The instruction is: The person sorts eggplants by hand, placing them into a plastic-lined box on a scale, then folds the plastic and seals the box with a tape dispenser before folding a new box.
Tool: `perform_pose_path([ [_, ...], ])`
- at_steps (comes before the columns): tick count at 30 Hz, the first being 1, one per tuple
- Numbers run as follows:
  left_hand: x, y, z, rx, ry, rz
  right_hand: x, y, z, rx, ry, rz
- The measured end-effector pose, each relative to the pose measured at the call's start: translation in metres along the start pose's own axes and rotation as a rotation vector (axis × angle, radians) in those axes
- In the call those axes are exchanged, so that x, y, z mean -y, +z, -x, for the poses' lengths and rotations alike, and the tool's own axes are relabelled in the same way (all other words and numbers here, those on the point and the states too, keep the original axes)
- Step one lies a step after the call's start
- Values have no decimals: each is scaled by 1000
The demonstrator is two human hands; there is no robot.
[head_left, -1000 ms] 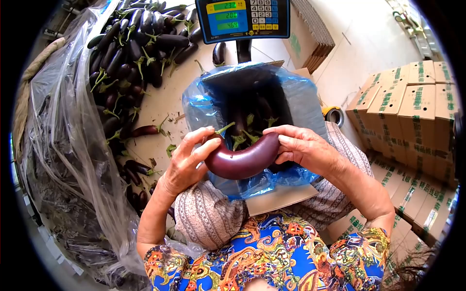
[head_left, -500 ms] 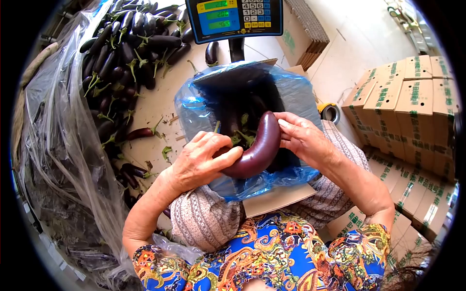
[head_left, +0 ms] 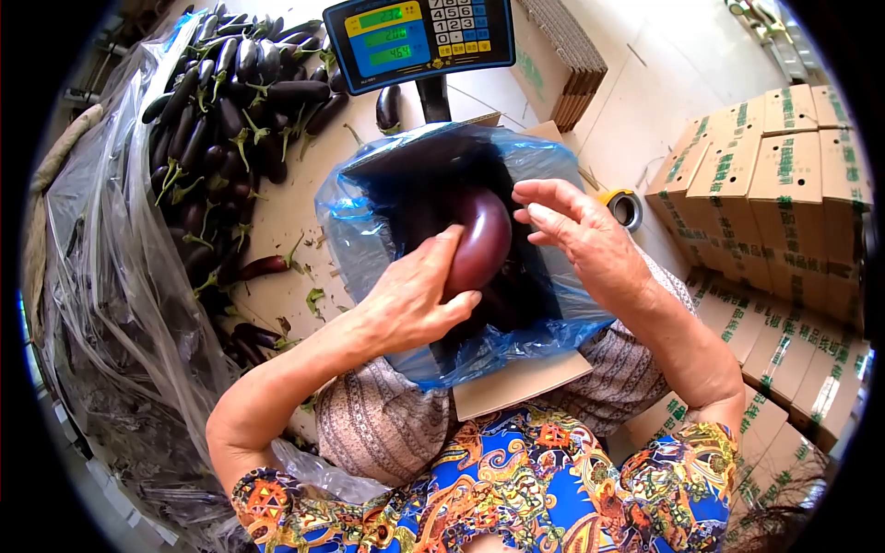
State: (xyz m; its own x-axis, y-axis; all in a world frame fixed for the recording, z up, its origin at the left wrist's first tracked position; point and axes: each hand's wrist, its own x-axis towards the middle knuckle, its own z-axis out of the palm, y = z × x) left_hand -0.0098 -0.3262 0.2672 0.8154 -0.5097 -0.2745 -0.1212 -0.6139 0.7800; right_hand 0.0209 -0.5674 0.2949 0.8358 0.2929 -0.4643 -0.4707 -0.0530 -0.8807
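Observation:
A thick, curved purple eggplant (head_left: 484,241) is over the mouth of a carton lined with a blue plastic bag (head_left: 355,217). My left hand (head_left: 415,293) grips it from the left side, thumb below and fingers along its inner curve. Just to the right of it, my right hand (head_left: 579,235) is raised with fingers apart, touching nothing. The carton sits between my knees, its cardboard flap (head_left: 521,385) folded out toward me. Deep shadow hides most of the carton's inside.
A digital scale display (head_left: 419,41) stands behind the carton. Many eggplants (head_left: 230,120) lie heaped at left beside clear plastic sheeting (head_left: 111,304). Stacked printed cartons (head_left: 761,194) stand at right, flattened cardboard (head_left: 562,69) at the back. A tape roll (head_left: 627,210) lies right of the carton.
The eggplant has moved away from me, lower into the carton, and turned in my left hand. My right hand has let go of it and opened.

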Motion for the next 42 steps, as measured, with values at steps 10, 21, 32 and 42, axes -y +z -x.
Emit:
perform_pose_path([
  [10,44,93,-53,-167,74,-68,7,3,2,30,-68,146],
  [21,7,33,-27,-191,178,571,-7,-1,-15,-139,-83,445],
  [32,-5,-71,52,-244,191,315,-53,10,-19,150,-64,629],
  [42,135,-2,119,-779,-295,207,-104,54,-47,351,-235,1265],
])
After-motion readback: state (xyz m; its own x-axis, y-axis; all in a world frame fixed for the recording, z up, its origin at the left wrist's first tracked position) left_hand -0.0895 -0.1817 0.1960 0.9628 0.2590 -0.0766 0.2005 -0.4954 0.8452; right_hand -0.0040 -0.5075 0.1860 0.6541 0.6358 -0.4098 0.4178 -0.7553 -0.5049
